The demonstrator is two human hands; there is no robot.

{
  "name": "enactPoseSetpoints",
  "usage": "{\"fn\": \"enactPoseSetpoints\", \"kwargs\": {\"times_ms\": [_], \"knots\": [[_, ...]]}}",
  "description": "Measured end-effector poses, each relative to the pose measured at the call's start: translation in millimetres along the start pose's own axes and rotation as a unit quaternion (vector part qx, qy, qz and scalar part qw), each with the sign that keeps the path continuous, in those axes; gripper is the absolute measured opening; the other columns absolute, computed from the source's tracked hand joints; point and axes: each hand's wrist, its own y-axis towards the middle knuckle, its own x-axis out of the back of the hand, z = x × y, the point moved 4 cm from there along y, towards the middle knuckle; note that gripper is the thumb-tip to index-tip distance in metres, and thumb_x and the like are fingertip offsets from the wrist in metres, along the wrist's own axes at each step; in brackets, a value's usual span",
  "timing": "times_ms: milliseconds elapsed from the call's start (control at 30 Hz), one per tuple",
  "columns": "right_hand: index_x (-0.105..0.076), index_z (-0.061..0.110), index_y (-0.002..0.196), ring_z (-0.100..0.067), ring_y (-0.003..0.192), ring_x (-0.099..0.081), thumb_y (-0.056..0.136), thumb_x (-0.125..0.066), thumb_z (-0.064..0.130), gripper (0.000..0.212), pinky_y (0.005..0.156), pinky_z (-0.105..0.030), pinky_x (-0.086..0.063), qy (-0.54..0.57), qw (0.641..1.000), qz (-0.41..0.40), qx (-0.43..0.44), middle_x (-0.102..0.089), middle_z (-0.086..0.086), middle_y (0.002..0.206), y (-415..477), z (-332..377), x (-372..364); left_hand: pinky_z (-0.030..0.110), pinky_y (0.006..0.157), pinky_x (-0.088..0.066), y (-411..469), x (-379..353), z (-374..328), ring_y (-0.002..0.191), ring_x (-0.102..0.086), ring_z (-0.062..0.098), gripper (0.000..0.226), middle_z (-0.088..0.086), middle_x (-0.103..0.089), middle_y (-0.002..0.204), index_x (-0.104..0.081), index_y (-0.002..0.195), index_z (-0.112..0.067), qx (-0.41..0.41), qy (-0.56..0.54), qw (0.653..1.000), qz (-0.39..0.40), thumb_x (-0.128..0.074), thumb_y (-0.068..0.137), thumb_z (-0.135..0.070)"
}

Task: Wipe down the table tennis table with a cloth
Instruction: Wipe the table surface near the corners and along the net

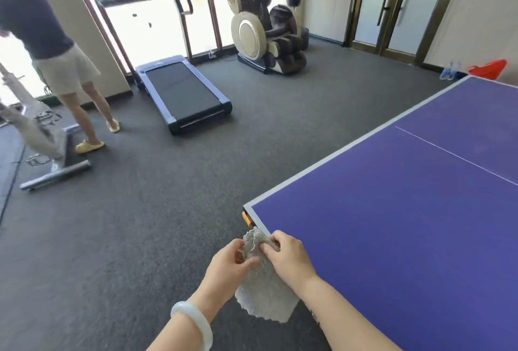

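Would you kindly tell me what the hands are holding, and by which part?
Both the left hand and the right hand pinch the grey cloth at its bunched upper end; the rest hangs loose below.

The table (pixel 392 238) fills the right side, its near corner just beyond the hands. The cloth (pixel 266 294) hangs off that corner, held between the left hand (pixel 229 263) and the right hand (pixel 288 255). Far behind on the floor lies a treadmill (pixel 182 92), with a massage chair (pixel 263 22) to its right and a person (pixel 50 42) to its left. A bag (pixel 489 69) sits behind the table's far edge.
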Motion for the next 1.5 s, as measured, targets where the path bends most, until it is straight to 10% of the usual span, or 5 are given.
{"fn": "enactPoseSetpoints", "kwargs": {"times_ms": [333, 500, 900, 1500], "knots": [[-0.047, 0.022, 0.069, -0.011, 0.068, -0.045, 0.084, -0.064, 0.021, 0.023, 0.054, -0.018, -0.035, 0.020, 0.998, 0.054, 0.005, -0.050, 0.009, 0.067, 171.8, 35.2, 12.1, 0.033, 0.063, -0.038, 179.1, 56.1, -40.2, 0.070, -0.049, 0.018, 0.031, -0.005, -0.054, 0.067, -0.044, 0.070, -0.025, -0.051, 0.178, 0.982, -0.044, -0.073, 0.079, -0.019], [-0.056, 0.006, 0.084, -0.014, 0.073, -0.045, 0.082, -0.063, 0.022, 0.017, 0.064, -0.033, -0.037, 0.041, 0.996, -0.014, -0.073, -0.064, -0.009, 0.082, 261.1, 26.4, 11.4, 0.033, 0.061, -0.034, 300.2, 61.5, -51.1, 0.068, -0.046, 0.020, 0.035, -0.005, -0.049, 0.064, -0.036, 0.067, -0.025, -0.133, 0.223, 0.965, 0.038, -0.068, 0.079, -0.021], [-0.049, 0.019, 0.071, -0.015, 0.069, -0.043, 0.085, -0.061, 0.014, 0.019, 0.060, -0.031, -0.033, -0.006, 0.960, -0.152, -0.234, -0.049, 0.005, 0.069, 434.0, 73.1, 29.9, 0.025, 0.064, -0.029, 525.0, 92.3, -96.3, 0.077, -0.044, 0.013, 0.037, -0.011, -0.047, 0.077, -0.031, 0.072, -0.029, -0.325, 0.244, 0.882, 0.240, -0.058, 0.087, -0.009], [-0.053, 0.018, 0.073, -0.008, 0.064, -0.040, 0.085, -0.070, 0.020, 0.021, 0.054, -0.021, -0.029, 0.134, 0.870, -0.381, -0.282, -0.051, 0.007, 0.070, 563.4, -28.5, 239.1, 0.029, 0.089, -0.044, 714.0, -63.4, -292.2, 0.109, -0.055, 0.017, 0.031, -0.010, -0.052, 0.113, -0.047, 0.118, -0.020, -0.345, 0.256, 0.832, 0.352, -0.060, 0.091, -0.013]]}}
